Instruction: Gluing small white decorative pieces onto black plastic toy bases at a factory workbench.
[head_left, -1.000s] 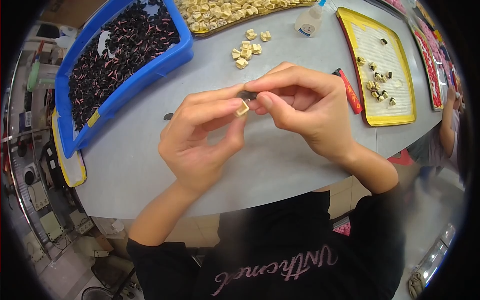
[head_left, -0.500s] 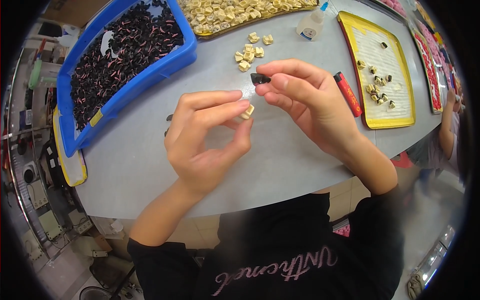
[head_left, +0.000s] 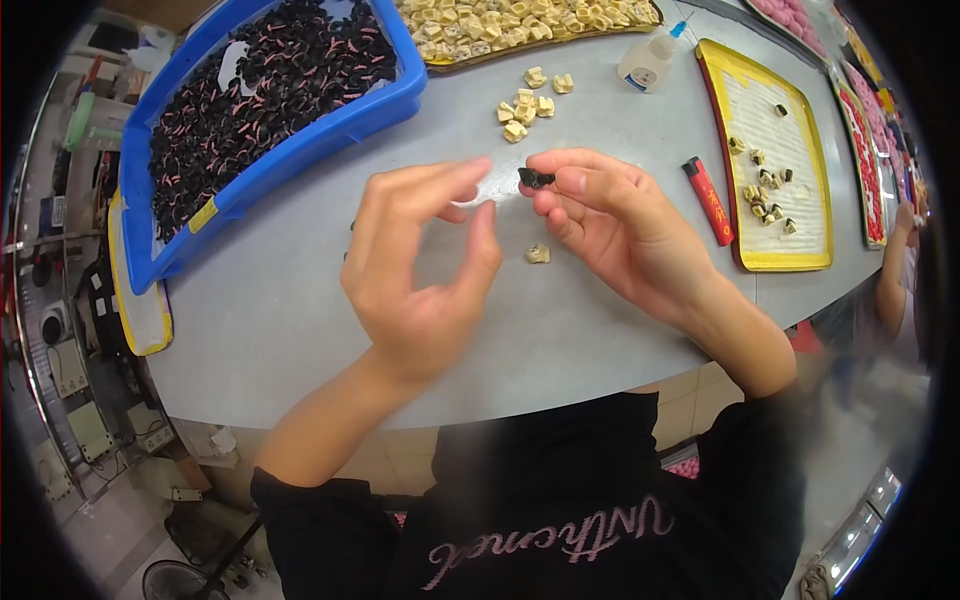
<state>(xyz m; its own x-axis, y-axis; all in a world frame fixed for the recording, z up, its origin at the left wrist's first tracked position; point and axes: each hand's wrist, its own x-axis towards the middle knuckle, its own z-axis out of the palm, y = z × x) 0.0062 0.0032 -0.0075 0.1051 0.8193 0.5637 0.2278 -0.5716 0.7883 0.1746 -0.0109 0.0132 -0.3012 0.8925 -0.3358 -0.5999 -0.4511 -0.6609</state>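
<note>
My right hand (head_left: pixel 625 215) pinches a small black molded piece (head_left: pixel 536 179) between thumb and fingertips, above the grey table (head_left: pixel 400 385). Facing it, my left hand (head_left: pixel 425 255) has its thumb and fingers apart, with nothing between them; its fingertips are slightly blurred. A single cream-colored piece (head_left: pixel 538 254) lies on the table below the black piece, between my hands. Farther back sits a loose group of cream pieces (head_left: pixel 526 104). Something small and dark peeks out behind my left hand, mostly hidden.
At the left stands a blue bin (head_left: pixel 290 142) full of black and pink pieces. A tray of cream pieces (head_left: pixel 530 28) lies at the back, near a dropper bottle (head_left: pixel 647 62). To the right are a red lighter (head_left: pixel 708 203) and a yellow-rimmed tray (head_left: pixel 783 262) with several cream-and-black pieces.
My left hand has let go of the cream piece, which now lies on the table. Its fingers have spread. The black piece stays in my right hand, and the whole view has shifted slightly.
</note>
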